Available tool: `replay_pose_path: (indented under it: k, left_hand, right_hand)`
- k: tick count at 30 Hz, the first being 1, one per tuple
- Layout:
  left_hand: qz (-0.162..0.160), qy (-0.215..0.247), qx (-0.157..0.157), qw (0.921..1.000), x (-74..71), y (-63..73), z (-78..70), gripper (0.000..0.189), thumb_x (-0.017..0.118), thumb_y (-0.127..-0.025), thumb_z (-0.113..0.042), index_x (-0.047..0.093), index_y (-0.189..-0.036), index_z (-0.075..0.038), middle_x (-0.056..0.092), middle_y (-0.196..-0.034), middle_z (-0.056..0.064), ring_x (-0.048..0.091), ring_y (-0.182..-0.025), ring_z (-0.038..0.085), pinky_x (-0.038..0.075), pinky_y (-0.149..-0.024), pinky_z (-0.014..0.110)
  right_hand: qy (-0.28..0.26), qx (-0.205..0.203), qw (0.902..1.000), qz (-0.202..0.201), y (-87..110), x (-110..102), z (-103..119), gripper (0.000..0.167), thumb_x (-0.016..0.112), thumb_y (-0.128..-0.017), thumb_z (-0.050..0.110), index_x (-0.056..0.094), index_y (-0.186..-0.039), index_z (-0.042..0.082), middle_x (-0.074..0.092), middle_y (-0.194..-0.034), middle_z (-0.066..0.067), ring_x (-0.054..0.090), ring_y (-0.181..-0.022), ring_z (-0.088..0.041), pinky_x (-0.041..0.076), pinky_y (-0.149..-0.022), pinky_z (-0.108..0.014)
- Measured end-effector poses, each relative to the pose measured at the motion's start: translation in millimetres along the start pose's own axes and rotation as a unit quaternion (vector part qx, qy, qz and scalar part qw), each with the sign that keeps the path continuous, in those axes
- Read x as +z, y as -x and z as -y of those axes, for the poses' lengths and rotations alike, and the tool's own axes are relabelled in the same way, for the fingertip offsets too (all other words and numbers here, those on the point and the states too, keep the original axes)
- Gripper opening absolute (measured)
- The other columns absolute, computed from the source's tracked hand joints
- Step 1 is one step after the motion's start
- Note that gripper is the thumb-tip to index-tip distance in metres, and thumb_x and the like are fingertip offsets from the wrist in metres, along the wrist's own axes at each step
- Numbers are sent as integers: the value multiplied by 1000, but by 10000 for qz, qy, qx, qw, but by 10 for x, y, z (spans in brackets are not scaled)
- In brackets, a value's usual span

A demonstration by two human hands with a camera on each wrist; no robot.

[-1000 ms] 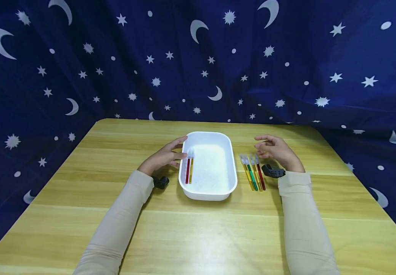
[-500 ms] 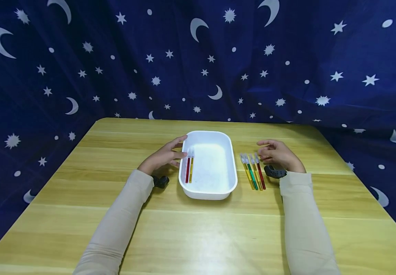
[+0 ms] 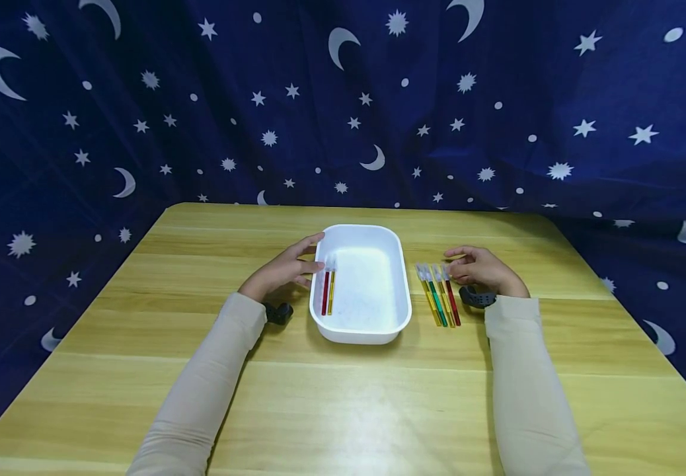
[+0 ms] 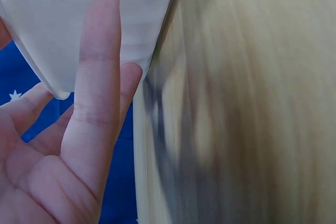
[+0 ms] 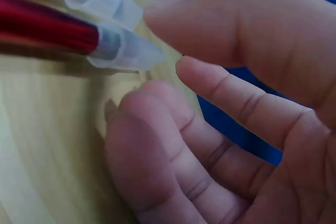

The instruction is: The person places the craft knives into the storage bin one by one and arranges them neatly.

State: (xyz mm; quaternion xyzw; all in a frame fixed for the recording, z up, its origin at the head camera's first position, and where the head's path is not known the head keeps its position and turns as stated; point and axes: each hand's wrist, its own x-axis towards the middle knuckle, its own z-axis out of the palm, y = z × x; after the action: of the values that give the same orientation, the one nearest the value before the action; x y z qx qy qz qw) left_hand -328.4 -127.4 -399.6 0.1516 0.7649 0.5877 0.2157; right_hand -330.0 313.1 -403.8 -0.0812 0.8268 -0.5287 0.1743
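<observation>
My left hand (image 3: 283,271) holds the left side of a white tray (image 3: 361,336), thumb over the rim and fingers along the outer wall. In the left wrist view, one straight finger (image 4: 100,61) lies across that wall. Inside the tray, a red craft knife (image 3: 324,297) and a yellow craft knife (image 3: 331,294) lie side by side, caps away from me. My right hand (image 3: 484,270) hovers at the capped ends of several craft knives beside the tray, red one (image 3: 453,304) nearest. Its thumb (image 5: 194,19) overlaps a clear cap (image 5: 128,51) area; a gap separates thumb and fingers.
The row on the table also includes a green craft knife (image 3: 438,305) and yellow ones, just right of the tray. A wooden table (image 3: 349,410) carries everything. Behind it hangs a dark blue curtain (image 3: 295,53) with moons and stars. Each wrist wears a black camera mount (image 3: 476,297).
My right hand has come slightly nearer to me and to the right, its fingertips lowering to the capped ends. The left hand and tray keep their places.
</observation>
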Motion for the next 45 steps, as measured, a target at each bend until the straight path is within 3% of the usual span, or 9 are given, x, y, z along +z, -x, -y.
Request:
replay_pose_path:
  k: [5,17,35,45]
  left_hand:
    - [16,23,3,10000,1,0,-3,79,58,-111,-10,14,-176,-18,26,-175,21,56,-138,44,61,-98,48]
    - [-2,0,-7,10000,-1,-14,1,80,59,-110,-10,15,-176,-18,26,-175,21,57,-137,44,62,-96,46]
    - [-37,-58,1,10000,10,12,-23,80,59,-110,-11,15,-176,-19,26,-174,21,55,-139,44,61,-99,49]
    - [-17,-21,23,10000,1,-4,0,80,60,-109,-10,15,-176,-18,27,-174,21,57,-136,43,62,-96,47]
  right_hand:
    - [284,27,9996,14,-13,17,25,59,63,-104,3,38,-154,-19,66,-121,-18,64,-84,-10,59,-75,-26]
    - [712,220,9972,-20,-19,80,110,57,65,-102,1,43,-150,-21,63,-105,-11,63,-80,-13,58,-71,-25]
    - [406,402,9984,-42,-30,91,105,51,67,-103,0,46,-146,-20,61,-97,-4,68,-79,-10,62,-74,-25]
    - [256,328,9991,-34,-25,48,101,55,64,-105,0,42,-150,-21,64,-113,-14,69,-85,-10,63,-77,-26]
